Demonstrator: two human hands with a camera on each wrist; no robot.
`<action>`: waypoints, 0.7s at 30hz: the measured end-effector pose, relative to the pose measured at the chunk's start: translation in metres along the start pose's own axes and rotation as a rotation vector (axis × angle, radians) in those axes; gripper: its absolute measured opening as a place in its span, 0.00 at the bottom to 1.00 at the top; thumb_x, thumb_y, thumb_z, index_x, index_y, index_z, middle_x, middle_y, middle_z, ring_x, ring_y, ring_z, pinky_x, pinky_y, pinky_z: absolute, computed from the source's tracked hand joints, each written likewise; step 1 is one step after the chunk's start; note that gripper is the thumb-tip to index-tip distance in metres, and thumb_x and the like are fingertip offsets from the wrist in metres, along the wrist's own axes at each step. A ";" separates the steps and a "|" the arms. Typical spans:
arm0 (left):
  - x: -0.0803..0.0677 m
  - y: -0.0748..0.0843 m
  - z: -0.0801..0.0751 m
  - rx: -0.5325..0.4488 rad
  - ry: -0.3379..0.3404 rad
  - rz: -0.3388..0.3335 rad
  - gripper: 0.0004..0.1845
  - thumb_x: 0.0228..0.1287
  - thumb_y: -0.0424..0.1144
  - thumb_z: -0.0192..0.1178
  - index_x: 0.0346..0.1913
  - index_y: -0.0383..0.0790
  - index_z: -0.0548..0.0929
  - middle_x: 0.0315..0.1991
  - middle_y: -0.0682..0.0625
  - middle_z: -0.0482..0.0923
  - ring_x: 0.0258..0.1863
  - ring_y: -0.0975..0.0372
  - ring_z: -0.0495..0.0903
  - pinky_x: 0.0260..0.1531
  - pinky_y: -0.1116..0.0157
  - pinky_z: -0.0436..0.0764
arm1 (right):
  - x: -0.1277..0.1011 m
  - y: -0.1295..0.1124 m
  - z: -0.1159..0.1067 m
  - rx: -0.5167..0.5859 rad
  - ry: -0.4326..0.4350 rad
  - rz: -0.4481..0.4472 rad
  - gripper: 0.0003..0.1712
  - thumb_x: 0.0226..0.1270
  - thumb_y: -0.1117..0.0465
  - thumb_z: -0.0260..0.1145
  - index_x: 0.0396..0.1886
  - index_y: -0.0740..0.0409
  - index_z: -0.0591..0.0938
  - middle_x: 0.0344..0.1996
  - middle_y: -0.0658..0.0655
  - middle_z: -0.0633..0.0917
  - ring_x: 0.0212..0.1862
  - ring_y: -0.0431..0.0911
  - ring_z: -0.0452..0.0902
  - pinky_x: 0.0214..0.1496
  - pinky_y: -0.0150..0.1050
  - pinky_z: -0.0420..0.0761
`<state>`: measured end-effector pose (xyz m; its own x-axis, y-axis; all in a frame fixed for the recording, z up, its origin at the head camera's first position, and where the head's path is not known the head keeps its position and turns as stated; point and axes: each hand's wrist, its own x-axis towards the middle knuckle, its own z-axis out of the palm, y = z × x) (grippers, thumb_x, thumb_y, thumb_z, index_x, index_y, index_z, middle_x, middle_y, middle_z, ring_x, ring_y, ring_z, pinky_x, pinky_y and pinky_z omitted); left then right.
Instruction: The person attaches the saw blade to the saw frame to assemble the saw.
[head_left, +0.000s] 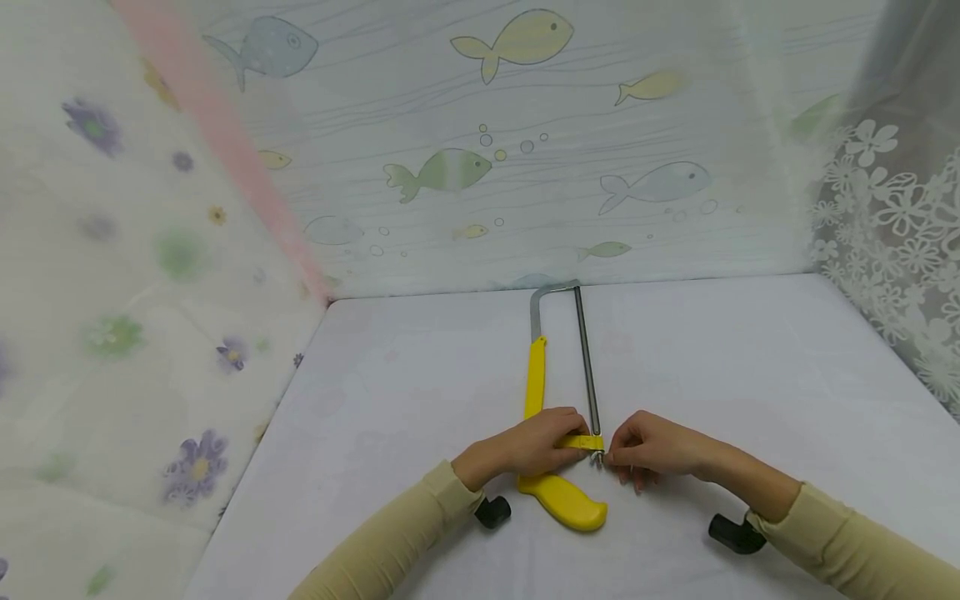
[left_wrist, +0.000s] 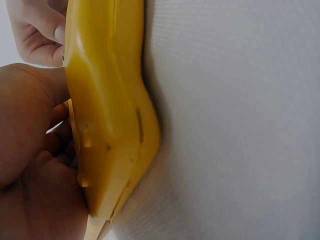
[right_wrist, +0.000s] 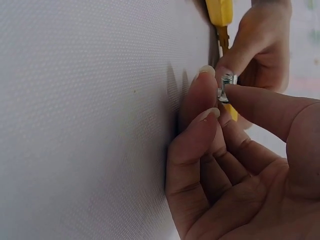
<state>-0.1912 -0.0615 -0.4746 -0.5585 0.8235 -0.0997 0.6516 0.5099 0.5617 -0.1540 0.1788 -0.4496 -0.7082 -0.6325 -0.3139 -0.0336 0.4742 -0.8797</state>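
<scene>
A hacksaw (head_left: 536, 377) with a yellow handle lies on the white tabletop, its blade (head_left: 586, 358) on the right side of the frame. My left hand (head_left: 534, 443) reaches across the frame and grips the short yellow arm (head_left: 577, 442) at the blade's near end. Beyond that arm sticks out a metal wing nut (right_wrist: 227, 80), which my right hand (head_left: 663, 447) pinches between thumb and fingertips. In the left wrist view, the yellow handle (left_wrist: 107, 100) hides most of the left fingers.
White cloth covers the table (head_left: 420, 350). A fish-print curtain (head_left: 435, 108) hangs along the back edge, a flower-print one (head_left: 135, 292) at the left and lace (head_left: 900, 200) at the right. Black wrist cameras sit under both sleeves.
</scene>
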 end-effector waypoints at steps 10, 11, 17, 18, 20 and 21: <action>0.000 0.001 0.000 0.008 0.003 0.010 0.10 0.77 0.41 0.59 0.54 0.42 0.81 0.47 0.55 0.78 0.44 0.69 0.73 0.51 0.76 0.72 | -0.002 0.000 -0.001 -0.015 -0.004 -0.029 0.10 0.73 0.63 0.65 0.33 0.64 0.86 0.21 0.57 0.83 0.22 0.44 0.75 0.21 0.32 0.73; 0.000 0.001 0.000 0.005 0.001 0.008 0.10 0.77 0.41 0.59 0.54 0.42 0.81 0.47 0.55 0.78 0.44 0.69 0.73 0.51 0.76 0.72 | -0.002 0.000 -0.001 -0.011 -0.009 -0.029 0.09 0.73 0.63 0.65 0.33 0.64 0.86 0.21 0.57 0.83 0.22 0.44 0.75 0.22 0.32 0.73; 0.000 0.002 -0.001 0.001 -0.003 -0.004 0.11 0.77 0.41 0.59 0.55 0.42 0.81 0.47 0.56 0.78 0.44 0.69 0.73 0.50 0.76 0.73 | -0.002 -0.001 0.000 0.011 -0.031 -0.024 0.09 0.71 0.62 0.67 0.34 0.63 0.86 0.21 0.58 0.83 0.22 0.43 0.75 0.22 0.32 0.72; -0.001 0.002 -0.001 0.000 -0.003 -0.005 0.10 0.77 0.41 0.59 0.55 0.42 0.81 0.47 0.56 0.78 0.44 0.69 0.73 0.50 0.76 0.73 | -0.002 -0.001 0.000 0.016 -0.032 -0.022 0.09 0.71 0.62 0.67 0.34 0.64 0.87 0.22 0.57 0.83 0.22 0.43 0.75 0.22 0.32 0.72; -0.001 0.002 -0.001 -0.003 -0.005 -0.008 0.10 0.77 0.41 0.59 0.55 0.42 0.81 0.47 0.56 0.78 0.44 0.69 0.73 0.51 0.76 0.73 | -0.001 -0.001 0.001 0.021 -0.032 -0.020 0.11 0.71 0.61 0.67 0.33 0.64 0.86 0.21 0.57 0.83 0.22 0.44 0.75 0.22 0.32 0.71; -0.001 0.002 -0.001 -0.004 -0.006 -0.009 0.10 0.77 0.40 0.59 0.55 0.42 0.81 0.47 0.55 0.78 0.44 0.69 0.73 0.51 0.76 0.73 | -0.001 0.000 0.001 0.018 -0.029 -0.017 0.12 0.72 0.59 0.66 0.32 0.64 0.86 0.21 0.56 0.83 0.21 0.43 0.75 0.22 0.32 0.71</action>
<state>-0.1900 -0.0614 -0.4731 -0.5614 0.8203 -0.1094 0.6446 0.5164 0.5638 -0.1528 0.1785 -0.4494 -0.6870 -0.6579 -0.3085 -0.0325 0.4520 -0.8914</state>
